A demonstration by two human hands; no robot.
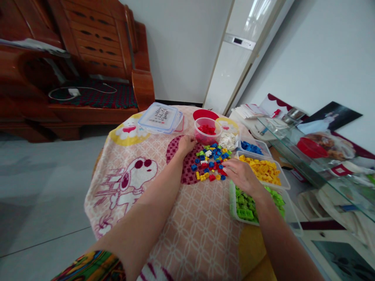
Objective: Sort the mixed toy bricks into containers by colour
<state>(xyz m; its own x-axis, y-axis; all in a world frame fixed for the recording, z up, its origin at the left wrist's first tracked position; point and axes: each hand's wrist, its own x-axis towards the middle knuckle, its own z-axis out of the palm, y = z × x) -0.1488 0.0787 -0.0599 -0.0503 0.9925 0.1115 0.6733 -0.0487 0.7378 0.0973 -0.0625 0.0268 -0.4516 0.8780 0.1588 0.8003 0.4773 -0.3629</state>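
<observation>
Mixed toy building bricks [213, 156] in blue, yellow, red, green and white lie in a loose pile on the cloth. At the pile's left edge is my left hand [186, 144], fingers curled together beside a clear tub [197, 137] of red bricks. Whatever its fingertips hold, if anything, is hidden. My right hand [240, 171] reaches over the right side of the pile, fingers stretched out towards the red and blue bricks. Just beyond that hand stands a box of yellow bricks [265, 170]; under its wrist, a box of green bricks [246, 205].
White bricks [228, 141] are heaped by the tub, near a box of blue bricks [251, 147]. Stacked clear lids [160, 117] and a red lid [205, 114] lie at the back. A glass shelf [322, 168] borders the right side; a wooden bench [99, 97] stands behind left.
</observation>
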